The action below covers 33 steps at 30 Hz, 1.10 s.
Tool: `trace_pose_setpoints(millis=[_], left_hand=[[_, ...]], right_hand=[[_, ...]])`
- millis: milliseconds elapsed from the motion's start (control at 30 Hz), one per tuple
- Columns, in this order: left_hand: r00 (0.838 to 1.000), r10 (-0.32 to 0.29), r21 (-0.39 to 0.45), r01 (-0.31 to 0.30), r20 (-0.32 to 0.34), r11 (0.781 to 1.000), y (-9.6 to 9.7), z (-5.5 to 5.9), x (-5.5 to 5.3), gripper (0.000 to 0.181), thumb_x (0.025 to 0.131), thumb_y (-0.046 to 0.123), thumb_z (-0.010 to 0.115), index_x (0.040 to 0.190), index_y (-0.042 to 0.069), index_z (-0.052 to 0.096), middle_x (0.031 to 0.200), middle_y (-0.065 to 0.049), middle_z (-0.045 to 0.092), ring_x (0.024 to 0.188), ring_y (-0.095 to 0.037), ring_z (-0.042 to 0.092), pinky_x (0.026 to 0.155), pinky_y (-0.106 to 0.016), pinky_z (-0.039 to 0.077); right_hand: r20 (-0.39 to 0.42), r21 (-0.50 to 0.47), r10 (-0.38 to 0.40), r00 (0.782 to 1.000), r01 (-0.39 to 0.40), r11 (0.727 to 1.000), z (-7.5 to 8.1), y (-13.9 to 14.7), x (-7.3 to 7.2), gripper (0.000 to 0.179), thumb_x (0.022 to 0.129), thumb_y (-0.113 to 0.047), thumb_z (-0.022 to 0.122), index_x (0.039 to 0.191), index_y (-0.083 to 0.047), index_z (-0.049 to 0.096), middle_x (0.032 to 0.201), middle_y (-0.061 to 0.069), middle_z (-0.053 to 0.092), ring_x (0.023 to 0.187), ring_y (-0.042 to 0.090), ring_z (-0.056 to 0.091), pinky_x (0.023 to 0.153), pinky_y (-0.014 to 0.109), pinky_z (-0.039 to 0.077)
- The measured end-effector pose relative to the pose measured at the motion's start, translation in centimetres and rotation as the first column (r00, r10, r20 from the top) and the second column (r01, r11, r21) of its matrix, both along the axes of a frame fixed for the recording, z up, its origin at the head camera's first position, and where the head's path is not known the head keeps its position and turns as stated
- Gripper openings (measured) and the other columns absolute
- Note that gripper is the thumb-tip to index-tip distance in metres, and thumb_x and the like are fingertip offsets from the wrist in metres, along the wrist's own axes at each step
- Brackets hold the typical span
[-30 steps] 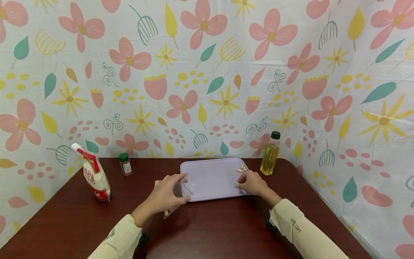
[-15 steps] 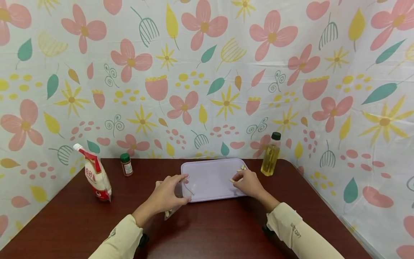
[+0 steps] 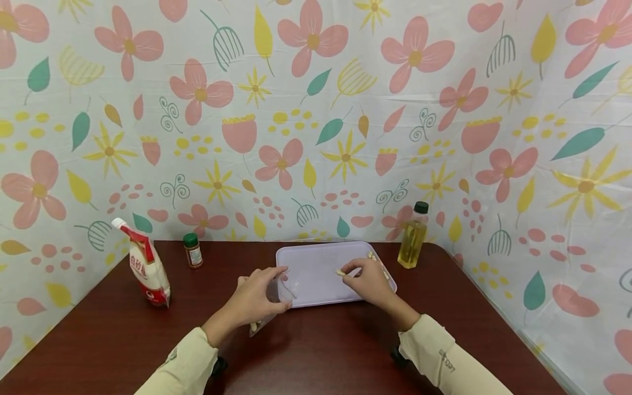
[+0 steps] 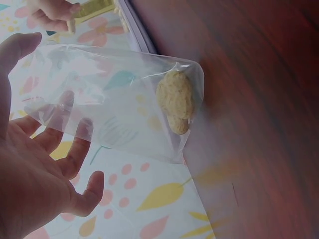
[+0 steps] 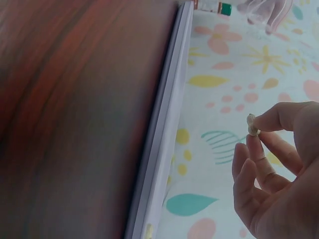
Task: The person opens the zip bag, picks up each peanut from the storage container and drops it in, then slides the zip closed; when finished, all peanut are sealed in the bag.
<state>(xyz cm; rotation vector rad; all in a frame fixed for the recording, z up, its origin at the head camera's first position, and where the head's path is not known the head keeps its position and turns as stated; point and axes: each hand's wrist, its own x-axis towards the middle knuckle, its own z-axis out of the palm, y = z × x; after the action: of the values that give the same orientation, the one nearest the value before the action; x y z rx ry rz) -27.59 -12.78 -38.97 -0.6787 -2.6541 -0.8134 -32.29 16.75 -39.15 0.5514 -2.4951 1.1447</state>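
A clear plastic bag (image 4: pixel 112 94) hangs from my left hand (image 3: pixel 254 295), its mouth held apart between the thumb and fingers. Down in the bag's bottom lie unshelled peanuts (image 4: pixel 175 97). My right hand (image 3: pixel 371 281) pinches a single peanut (image 5: pixel 253 125) between thumb and fingertips, raised over the lavender tray (image 3: pixel 316 300). More peanuts (image 3: pixel 371 255) lie along the tray's right side, partly covered by the right hand. The left hand is at the tray's left end, the bag overlapping that corner in the head view.
On the dark wooden table (image 3: pixel 326 351), a red-and-white bag with a white spout (image 3: pixel 148 271) stands at left, beside a small green-capped jar (image 3: pixel 192 251). An oil bottle (image 3: pixel 412 237) stands right of the tray. A floral curtain (image 3: pixel 296 109) hangs behind.
My right hand has moved left from the tray's right side with the peanut, uncovering more peanuts there. The left hand and bag have stayed in place.
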Motion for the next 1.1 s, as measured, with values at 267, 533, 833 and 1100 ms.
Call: trace_pose_setpoints(millis=[267,533,833,1100], left_hand=[[1.0,0.004,-0.007,-0.004,0.002,1.0,-0.1,-0.1,0.0,0.073,0.076,0.04,0.083,0.139,0.015,0.057,0.116,0.01,0.065,0.11,-0.019,0.055,0.084,-0.051,0.032],[1.0,0.01,-0.005,-0.01,-0.002,1.0,-0.1,-0.2,-0.1,0.072,0.075,0.038,0.084,0.138,0.015,0.058,0.117,0.009,0.066,0.11,-0.019,0.055,0.083,-0.051,0.032],[1.0,-0.001,-0.014,0.001,-0.012,1.0,-0.3,-0.3,-0.2,0.073,0.076,0.041,0.082,0.139,0.014,0.057,0.116,0.009,0.065,0.113,-0.022,0.055,0.083,-0.051,0.033],[1.0,-0.007,-0.017,0.007,-0.024,1.0,-0.3,-0.3,-0.1,0.072,0.076,0.04,0.083,0.139,0.014,0.057,0.116,0.008,0.066,0.111,-0.023,0.055,0.082,-0.052,0.033]], right_hand=[[-0.011,-0.066,0.072,0.997,-0.073,0.995,0.1,-1.3,0.7,0.011,0.08,0.0,0.071,0.086,-0.008,0.077,0.074,0.002,0.071,0.041,0.005,0.045,0.042,0.024,0.038],[-0.018,-0.088,0.087,0.996,-0.089,0.992,0.3,-2.6,1.3,0.011,0.081,-0.002,0.071,0.086,-0.009,0.077,0.064,0.002,0.067,0.043,0.006,0.046,0.043,0.023,0.038],[-0.046,-0.066,0.144,0.989,-0.147,0.987,0.9,-4.2,2.0,0.006,0.081,-0.005,0.076,0.086,-0.009,0.077,0.065,0.001,0.068,0.047,0.009,0.053,0.044,0.024,0.041],[-0.058,-0.068,0.198,0.979,-0.201,0.977,1.3,-5.5,2.5,0.008,0.082,-0.004,0.075,0.086,-0.01,0.078,0.077,0.003,0.071,0.056,0.015,0.06,0.045,0.025,0.044]])
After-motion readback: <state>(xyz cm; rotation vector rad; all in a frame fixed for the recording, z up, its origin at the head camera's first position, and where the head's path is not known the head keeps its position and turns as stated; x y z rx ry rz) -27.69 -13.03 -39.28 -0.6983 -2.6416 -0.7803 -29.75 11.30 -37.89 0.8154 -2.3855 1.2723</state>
